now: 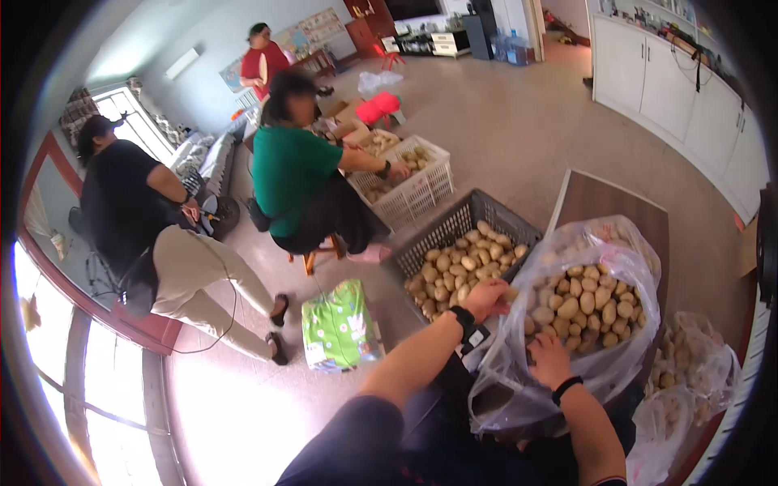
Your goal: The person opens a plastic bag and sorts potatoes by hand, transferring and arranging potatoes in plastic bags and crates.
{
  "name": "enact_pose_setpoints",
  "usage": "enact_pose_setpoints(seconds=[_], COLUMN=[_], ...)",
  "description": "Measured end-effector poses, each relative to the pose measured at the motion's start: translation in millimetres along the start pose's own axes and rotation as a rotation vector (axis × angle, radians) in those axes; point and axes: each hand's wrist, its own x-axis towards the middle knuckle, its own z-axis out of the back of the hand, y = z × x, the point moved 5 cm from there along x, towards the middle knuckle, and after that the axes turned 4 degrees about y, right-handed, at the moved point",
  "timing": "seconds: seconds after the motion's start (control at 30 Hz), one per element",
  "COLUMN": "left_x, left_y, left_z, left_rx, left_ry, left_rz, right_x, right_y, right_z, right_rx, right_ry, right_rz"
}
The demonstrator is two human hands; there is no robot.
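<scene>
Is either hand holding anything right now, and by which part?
The left hand appears to hold a potato by the side nearest the palm. Whether the right hand, at the plastic bag, grips anything cannot be told.

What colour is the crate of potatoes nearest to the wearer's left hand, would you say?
The crate is dark grey, seen best in the head view.

Home, looks like living room, where I sit. Wall cabinets (681, 89), white, with cluttered top, along one side. Television (413, 8) above low drawer unit (444, 42) at far end. Couch (212, 158) by curtained window (130, 113). Map-like posters (312, 34) on pale wall, water jugs (516, 50) on floor beside dark cabinet (478, 36).
</scene>
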Motion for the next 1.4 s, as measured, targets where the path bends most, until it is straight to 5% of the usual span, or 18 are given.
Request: enact_pose_setpoints(seconds=[0.3, 0.6, 0.87, 1.4], left_x=[-0.4, 0.2, -0.2, -6.5], left_y=[4.0, 7.7, 6.5, 0.2], left_z=[34.7, 60.4, 62.3, 52.7], left_rx=[-0.018, -0.014, -0.025, -0.010], left_ry=[-0.210, -0.284, -0.351, -0.393], left_rz=[0.023, -0.018, -0.017, -0.019], right_x=[-7.6, -23.5, -44.3, -49.9], right_y=[2.4, -2.7, -22.2, -39.6], right_z=[-11.2, -3.4, -0.2, -17.0], right_rx=[-0.117, -0.062, 0.152, 0.170], right_ry=[-0.074, 0.072, -0.041, -0.087], right_rz=[-0.027, -0.126, -0.296, -0.297])
